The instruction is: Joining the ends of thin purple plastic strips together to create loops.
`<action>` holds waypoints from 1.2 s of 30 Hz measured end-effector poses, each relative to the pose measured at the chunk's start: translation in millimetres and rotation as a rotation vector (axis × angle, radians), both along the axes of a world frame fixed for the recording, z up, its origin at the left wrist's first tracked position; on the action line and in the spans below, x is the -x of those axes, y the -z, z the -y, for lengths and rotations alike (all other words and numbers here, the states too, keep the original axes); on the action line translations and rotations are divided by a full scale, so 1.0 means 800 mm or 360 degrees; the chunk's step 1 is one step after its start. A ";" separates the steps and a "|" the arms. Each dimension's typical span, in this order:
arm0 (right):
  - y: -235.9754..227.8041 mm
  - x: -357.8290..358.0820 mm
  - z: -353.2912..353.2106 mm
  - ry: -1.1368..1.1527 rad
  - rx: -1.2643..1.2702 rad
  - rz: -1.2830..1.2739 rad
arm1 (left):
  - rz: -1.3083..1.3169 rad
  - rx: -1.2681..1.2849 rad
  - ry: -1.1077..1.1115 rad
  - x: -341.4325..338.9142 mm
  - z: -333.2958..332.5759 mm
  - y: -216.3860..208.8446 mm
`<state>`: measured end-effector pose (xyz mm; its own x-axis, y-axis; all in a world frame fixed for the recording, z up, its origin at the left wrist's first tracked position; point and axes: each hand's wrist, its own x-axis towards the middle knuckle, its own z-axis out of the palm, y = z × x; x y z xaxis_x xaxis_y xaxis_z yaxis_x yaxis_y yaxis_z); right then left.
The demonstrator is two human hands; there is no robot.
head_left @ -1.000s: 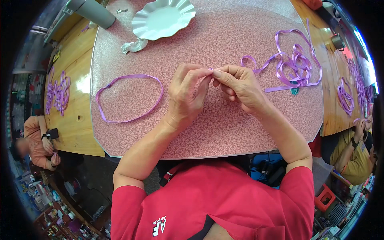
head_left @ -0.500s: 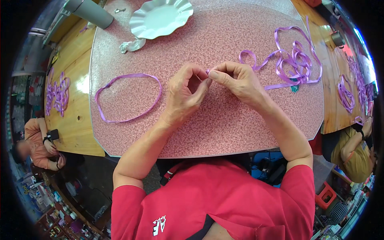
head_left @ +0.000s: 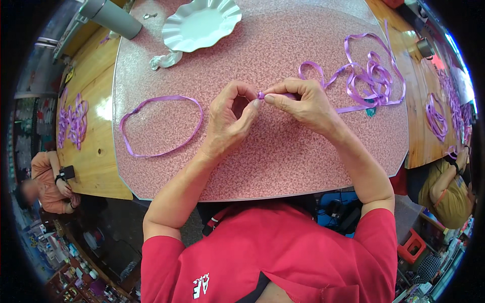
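Note:
My left hand [head_left: 230, 108] is closed in a pinch, thumb against forefinger, at a small bit of purple ribbon [head_left: 260, 95]. My right hand [head_left: 303, 103] pinches the same ribbon from the other side, the fingertips of both hands almost meeting above the pink tabletop. The bit between them looks folded or knotted, too small to tell which. Most of the ribbon inside the right hand is hidden. Left of my hands lies a purple ribbon loop [head_left: 174, 97]. A loose tangle of purple ribbon [head_left: 382, 98] lies to the right, one strip running toward my right wrist.
A scalloped white plate [head_left: 202, 25], a crumpled tissue [head_left: 165, 60] and a grey tumbler [head_left: 112, 19] stand or lie at the far left. A teal scrap [head_left: 371, 111] peeks from under the tangle. Wooden tables with more ribbon [head_left: 76, 118] flank both sides, a person at each.
The fingertips have drawn slightly apart, the left hand shifting a little left. More of the purple ribbon now shows between them. The loop and tangle keep their places.

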<state>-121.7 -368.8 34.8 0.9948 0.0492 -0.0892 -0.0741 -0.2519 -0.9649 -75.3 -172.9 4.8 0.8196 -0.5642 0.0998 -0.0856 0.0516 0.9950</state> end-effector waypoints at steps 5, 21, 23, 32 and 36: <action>0.002 0.000 0.001 -0.0001 0.0035 0.0105 | 0.0140 -0.0160 -0.0006 -0.001 -0.002 -0.004; -0.001 0.001 0.000 -0.0031 -0.0159 -0.0146 | 0.0236 -0.0171 0.0043 -0.003 -0.002 0.002; -0.003 0.000 0.000 -0.0021 -0.0110 -0.0127 | 0.0375 -0.0078 -0.0048 -0.004 0.002 0.007; -0.001 -0.001 0.002 0.0057 -0.0377 -0.0349 | 0.0261 -0.0049 -0.0133 0.003 0.008 -0.002; 0.001 0.000 0.001 0.0042 -0.0318 -0.0227 | 0.0266 -0.0069 -0.0160 0.002 0.009 0.000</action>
